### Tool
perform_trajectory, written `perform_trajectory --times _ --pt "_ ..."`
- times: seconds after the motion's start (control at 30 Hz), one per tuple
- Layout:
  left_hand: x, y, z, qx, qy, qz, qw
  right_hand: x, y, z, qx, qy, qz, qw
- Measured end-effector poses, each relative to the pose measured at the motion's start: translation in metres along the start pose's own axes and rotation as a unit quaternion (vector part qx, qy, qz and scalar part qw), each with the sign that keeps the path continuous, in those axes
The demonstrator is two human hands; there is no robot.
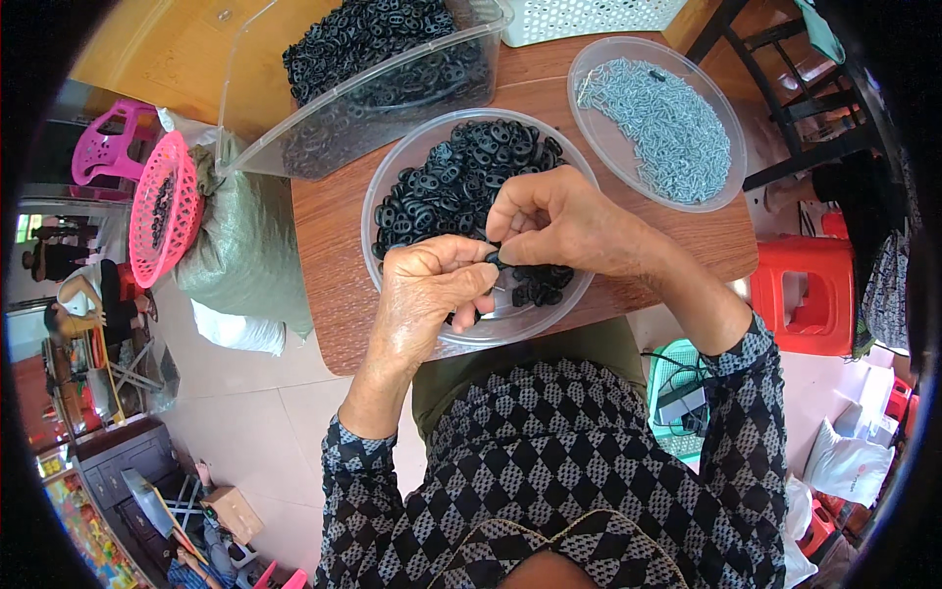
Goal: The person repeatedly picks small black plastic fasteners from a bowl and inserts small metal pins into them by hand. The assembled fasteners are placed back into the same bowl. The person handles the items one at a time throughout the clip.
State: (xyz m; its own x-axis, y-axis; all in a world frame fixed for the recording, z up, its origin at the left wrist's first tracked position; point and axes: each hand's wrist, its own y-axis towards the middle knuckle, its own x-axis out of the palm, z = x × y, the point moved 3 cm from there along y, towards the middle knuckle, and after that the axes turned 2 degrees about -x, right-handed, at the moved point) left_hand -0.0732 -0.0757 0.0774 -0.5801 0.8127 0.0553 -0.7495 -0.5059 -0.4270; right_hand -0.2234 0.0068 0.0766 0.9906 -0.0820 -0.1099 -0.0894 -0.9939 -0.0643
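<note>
My left hand [422, 290] and my right hand [574, 224] meet over the near part of a clear round tub [371, 211]. A small black plastic piece [494, 259] is pinched in my left fingertips. The thumb and forefinger of my right hand close at the same spot; whatever they grip is hidden. Under my hands, the tub holds a heap of black two-holed oval plastic pieces [442, 182]. A smaller cluster of black pieces [540, 285] lies at the tub's near right, beside my right wrist.
Small silver screws [662, 128] fill a clear round bowl [731, 182] at the far right of the wooden table [334, 324]. Behind the tub stands a clear bin [240, 108] of more black pieces. A pink basket [147, 245] rests by a green sack [240, 260]; red stools [805, 294] stand right.
</note>
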Motion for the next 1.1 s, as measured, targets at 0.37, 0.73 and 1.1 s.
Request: perform_trajectory --times 0.37,0.73,1.1 --pt "-0.007 0.0 -0.004 -0.024 -0.072 0.025 0.997 0.002 0.011 -0.001 -0.061 -0.003 0.048 0.997" --pt "-0.008 -0.004 -0.006 0.047 -0.116 0.107 0.986 0.017 -0.003 0.013 0.016 0.085 0.075 0.993" --pt "-0.003 -0.005 -0.008 0.083 -0.067 0.107 0.988 0.024 -0.004 0.012 0.001 0.068 0.13 0.989"
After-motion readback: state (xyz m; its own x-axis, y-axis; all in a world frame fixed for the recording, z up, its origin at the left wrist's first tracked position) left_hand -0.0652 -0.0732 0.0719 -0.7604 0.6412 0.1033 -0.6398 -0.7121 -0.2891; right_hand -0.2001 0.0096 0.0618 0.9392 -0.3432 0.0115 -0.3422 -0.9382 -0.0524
